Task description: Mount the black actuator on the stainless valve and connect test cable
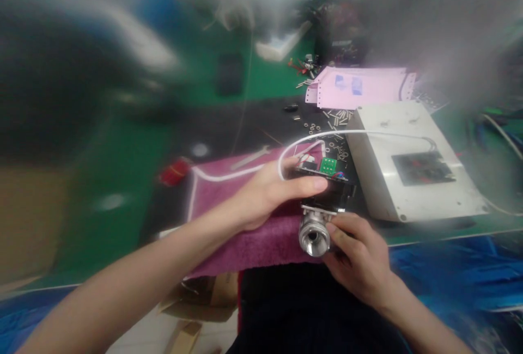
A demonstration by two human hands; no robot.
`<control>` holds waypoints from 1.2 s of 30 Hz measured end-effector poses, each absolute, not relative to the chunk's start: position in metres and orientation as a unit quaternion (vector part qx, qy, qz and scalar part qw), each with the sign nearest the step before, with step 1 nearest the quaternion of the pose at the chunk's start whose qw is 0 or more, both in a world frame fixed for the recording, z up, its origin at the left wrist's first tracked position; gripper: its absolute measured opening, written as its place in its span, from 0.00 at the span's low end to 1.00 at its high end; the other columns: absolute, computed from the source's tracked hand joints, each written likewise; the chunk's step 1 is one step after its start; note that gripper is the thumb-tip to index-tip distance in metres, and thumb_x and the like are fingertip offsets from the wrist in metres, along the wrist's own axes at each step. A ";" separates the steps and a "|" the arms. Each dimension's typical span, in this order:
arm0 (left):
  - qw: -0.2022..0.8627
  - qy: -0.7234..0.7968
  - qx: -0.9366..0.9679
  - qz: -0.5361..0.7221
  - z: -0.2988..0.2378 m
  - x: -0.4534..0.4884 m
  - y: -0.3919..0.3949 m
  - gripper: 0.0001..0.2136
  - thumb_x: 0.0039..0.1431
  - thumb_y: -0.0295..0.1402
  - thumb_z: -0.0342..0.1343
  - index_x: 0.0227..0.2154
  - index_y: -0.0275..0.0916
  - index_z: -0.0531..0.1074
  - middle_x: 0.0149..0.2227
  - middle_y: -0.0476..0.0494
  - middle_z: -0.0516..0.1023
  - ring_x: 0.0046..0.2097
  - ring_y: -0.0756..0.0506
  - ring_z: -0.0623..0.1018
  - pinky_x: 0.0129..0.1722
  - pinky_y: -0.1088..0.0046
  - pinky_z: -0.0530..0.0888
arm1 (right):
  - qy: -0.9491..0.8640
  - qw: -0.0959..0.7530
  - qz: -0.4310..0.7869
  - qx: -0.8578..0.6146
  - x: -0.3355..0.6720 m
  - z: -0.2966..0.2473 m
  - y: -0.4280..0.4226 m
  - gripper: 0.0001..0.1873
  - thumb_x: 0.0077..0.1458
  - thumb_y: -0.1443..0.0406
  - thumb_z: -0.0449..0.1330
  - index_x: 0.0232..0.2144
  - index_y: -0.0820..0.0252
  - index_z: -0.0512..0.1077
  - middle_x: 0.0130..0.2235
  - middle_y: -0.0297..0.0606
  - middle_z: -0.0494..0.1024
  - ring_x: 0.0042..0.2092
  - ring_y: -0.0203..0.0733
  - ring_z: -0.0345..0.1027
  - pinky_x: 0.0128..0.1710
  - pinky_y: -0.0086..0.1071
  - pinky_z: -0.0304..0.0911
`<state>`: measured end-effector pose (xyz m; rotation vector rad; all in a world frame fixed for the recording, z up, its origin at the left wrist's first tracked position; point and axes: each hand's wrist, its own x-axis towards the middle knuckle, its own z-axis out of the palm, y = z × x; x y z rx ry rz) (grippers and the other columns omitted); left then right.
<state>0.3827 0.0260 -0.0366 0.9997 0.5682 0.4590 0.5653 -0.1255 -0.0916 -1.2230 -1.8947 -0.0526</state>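
Observation:
A motorised valve sits on a purple towel [245, 237] at the table's near edge. Its black actuator box [333, 193] is open on top, with a small green circuit board [328, 165] showing. Below it is the silver metal valve body [314, 236], its round opening facing me. My left hand [272, 190] lies over the black box, thumb along its top edge, fingers wrapped round it. My right hand [359, 258] grips the silver valve body from the right. A white cable [310, 139] loops from the box across the towel.
A white flat box [408, 163] with a dark panel stands just right of the valve. Pink papers [359, 87] lie behind it. Several small screws and washers [330, 120] are scattered on the black mat. A red object [175, 171] lies left of the towel.

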 end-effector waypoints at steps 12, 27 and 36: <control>0.778 0.259 0.491 0.294 -0.043 0.385 0.017 0.14 0.59 0.34 0.71 0.47 0.39 0.83 0.48 0.44 0.87 0.44 0.45 0.84 0.47 0.72 0.78 | -0.763 0.418 0.008 -0.493 0.570 -0.090 -0.128 0.24 0.56 0.77 0.64 0.54 0.60 0.71 0.46 0.45 0.79 0.48 0.45 0.77 0.41 0.35 0.79; 0.791 0.275 0.456 0.302 -0.051 0.384 0.011 0.17 0.63 0.39 0.68 0.50 0.37 0.81 0.53 0.37 0.85 0.51 0.39 0.84 0.48 0.67 0.80 | -0.766 0.409 0.040 -0.494 0.570 -0.086 -0.128 0.27 0.57 0.77 0.65 0.58 0.59 0.69 0.49 0.46 0.75 0.50 0.45 0.73 0.43 0.37 0.79; 0.754 0.250 0.464 0.392 -0.052 0.390 0.010 0.20 0.61 0.41 0.68 0.54 0.39 0.80 0.55 0.39 0.84 0.58 0.35 0.81 0.63 0.58 0.75 | -0.541 0.443 0.382 -0.604 0.553 -0.061 -0.138 0.52 0.54 0.53 0.77 0.71 0.50 0.55 0.66 0.50 0.68 0.66 0.56 0.68 0.61 0.47 0.72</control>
